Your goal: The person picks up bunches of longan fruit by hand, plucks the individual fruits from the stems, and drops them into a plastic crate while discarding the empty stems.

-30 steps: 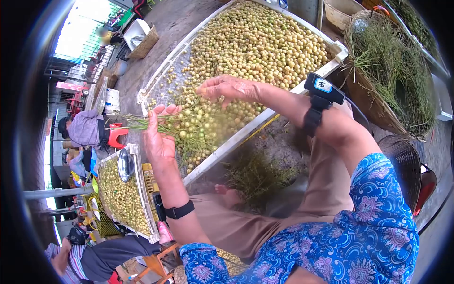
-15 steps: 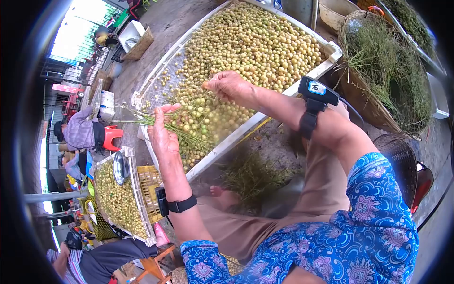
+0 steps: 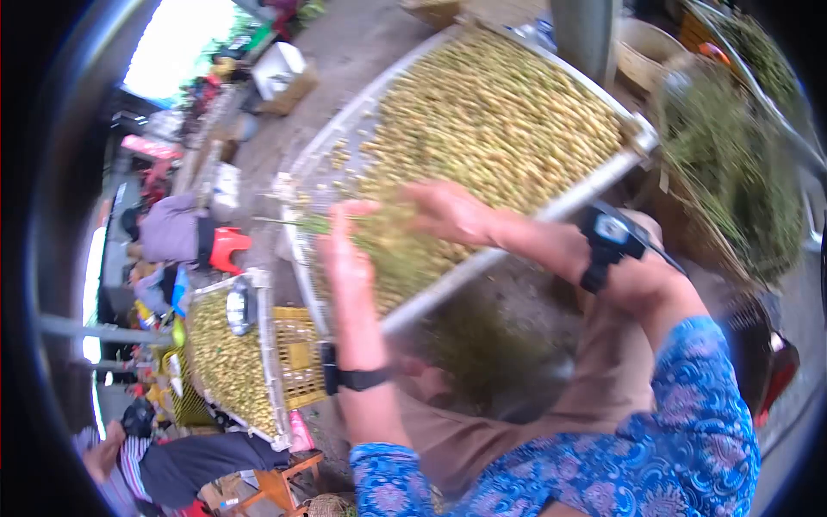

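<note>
A bunch of thin green fruit stems (image 3: 303, 224) is held in my left hand (image 3: 348, 254), at the near left part of a white mesh tray (image 3: 349, 116). The stalk ends stick out to the left of this hand, and a smeared green mass of the bunch shows on its right. My right hand (image 3: 448, 212) hangs over the tray just right of the bunch, its fingers blurred by motion and pointing toward it. Small round yellow-green fruits (image 3: 500, 103) cover most of the tray in a thick layer.
Cut green stems (image 3: 474, 345) lie on the floor between my legs. A basket heaped with stems (image 3: 724, 164) stands at right, behind it a pale tub (image 3: 646, 52). At left are another fruit tray (image 3: 226, 349), a metal bowl (image 3: 241, 308), a yellow crate (image 3: 297, 358) and seated people.
My right hand has come down and closer to my left hand and the bunch. The whole view has shifted, so the tray sits further right and lower, and both hands are more blurred.
</note>
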`<move>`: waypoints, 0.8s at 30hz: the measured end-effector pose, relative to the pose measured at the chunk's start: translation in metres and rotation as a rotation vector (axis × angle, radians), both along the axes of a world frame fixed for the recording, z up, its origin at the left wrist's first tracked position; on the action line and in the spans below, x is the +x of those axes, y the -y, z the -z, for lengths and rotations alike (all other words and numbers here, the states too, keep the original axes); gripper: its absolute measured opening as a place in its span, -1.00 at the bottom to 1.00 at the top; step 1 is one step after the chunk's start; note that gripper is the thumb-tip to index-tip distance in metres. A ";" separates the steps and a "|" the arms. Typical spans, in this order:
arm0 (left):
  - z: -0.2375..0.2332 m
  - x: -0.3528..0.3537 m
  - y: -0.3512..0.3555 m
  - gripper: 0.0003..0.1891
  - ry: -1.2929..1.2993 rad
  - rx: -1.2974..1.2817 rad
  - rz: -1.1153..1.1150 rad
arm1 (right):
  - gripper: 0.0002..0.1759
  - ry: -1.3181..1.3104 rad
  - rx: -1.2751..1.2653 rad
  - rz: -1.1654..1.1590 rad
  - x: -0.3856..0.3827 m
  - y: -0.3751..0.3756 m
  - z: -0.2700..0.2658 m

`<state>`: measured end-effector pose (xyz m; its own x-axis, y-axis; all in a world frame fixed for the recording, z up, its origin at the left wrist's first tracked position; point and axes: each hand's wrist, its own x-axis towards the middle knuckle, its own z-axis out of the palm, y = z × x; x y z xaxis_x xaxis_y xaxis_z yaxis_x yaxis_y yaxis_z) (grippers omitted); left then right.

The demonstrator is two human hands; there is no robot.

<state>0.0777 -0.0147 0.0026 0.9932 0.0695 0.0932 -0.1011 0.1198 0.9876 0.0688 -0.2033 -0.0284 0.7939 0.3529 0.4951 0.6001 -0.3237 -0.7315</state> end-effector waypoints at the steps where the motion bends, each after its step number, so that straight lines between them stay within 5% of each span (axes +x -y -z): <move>1: -0.013 -0.011 0.013 -0.69 -0.112 -0.017 -0.003 | -0.58 -0.016 0.035 0.038 0.005 -0.002 -0.002; 4: -0.012 -0.004 0.018 -0.68 0.032 0.111 -0.209 | -0.89 0.076 -0.043 -0.004 0.010 0.005 -0.010; 7: -0.004 0.004 0.012 -0.74 -0.058 0.140 -0.219 | -0.87 0.178 -0.003 -0.054 0.007 0.005 -0.016; 8: -0.008 0.000 0.015 -0.76 -0.011 0.082 -0.219 | -0.84 -0.312 0.199 -0.093 -0.004 0.004 -0.025; 10: -0.004 0.000 0.015 -0.75 -0.007 0.075 -0.207 | -0.85 -0.734 0.397 -0.215 0.000 0.003 -0.022; 16: -0.003 -0.005 0.025 -0.76 -0.060 0.203 -0.192 | -0.87 -0.969 0.725 -0.234 0.004 0.001 -0.009; 24: 0.007 -0.001 0.007 -0.77 -0.063 0.135 -0.178 | -0.88 -0.972 0.619 -0.329 0.010 0.005 -0.009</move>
